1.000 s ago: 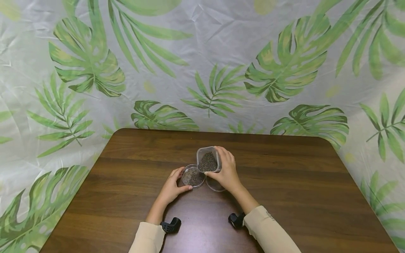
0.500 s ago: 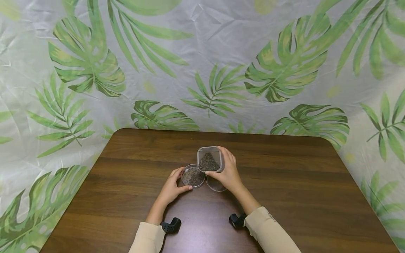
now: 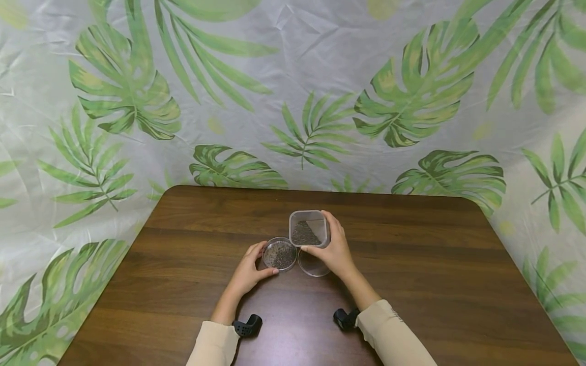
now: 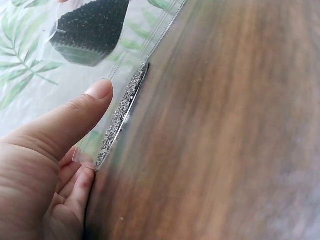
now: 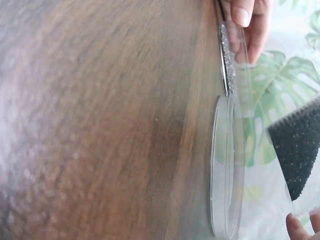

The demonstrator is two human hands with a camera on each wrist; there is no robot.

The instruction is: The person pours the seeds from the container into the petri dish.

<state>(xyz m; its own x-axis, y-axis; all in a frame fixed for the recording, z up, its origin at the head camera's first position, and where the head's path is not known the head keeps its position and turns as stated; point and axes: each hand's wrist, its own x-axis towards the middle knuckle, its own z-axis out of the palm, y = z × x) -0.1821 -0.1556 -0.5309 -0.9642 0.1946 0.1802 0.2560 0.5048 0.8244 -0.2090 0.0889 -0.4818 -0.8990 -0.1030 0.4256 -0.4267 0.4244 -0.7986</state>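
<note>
With thumb and fingers on opposite sides of its rim, my left hand (image 3: 248, 272) holds a round clear petri dish (image 3: 279, 254) on the table. Dark, grainy material (image 4: 120, 115) covers the dish's bottom. My right hand (image 3: 336, 249) grips a square clear plastic container (image 3: 309, 229), raised just behind and right of the dish. More dark grains (image 5: 297, 150) lie inside that container, heaped against one side. Below the right hand sits a second round clear dish or lid (image 3: 313, 267), beside the first and partly hidden by the hand.
All of this is on a brown wood-grain table (image 3: 412, 279) with rounded far corners. A pale cloth with green leaf prints (image 3: 316, 76) hangs behind it. Each wrist wears a black strap-on device (image 3: 247, 326).
My right hand has shifted slightly right with the square container, which has tilted back toward level. The grains in it lie lower. My left hand and the petri dish stay put.
</note>
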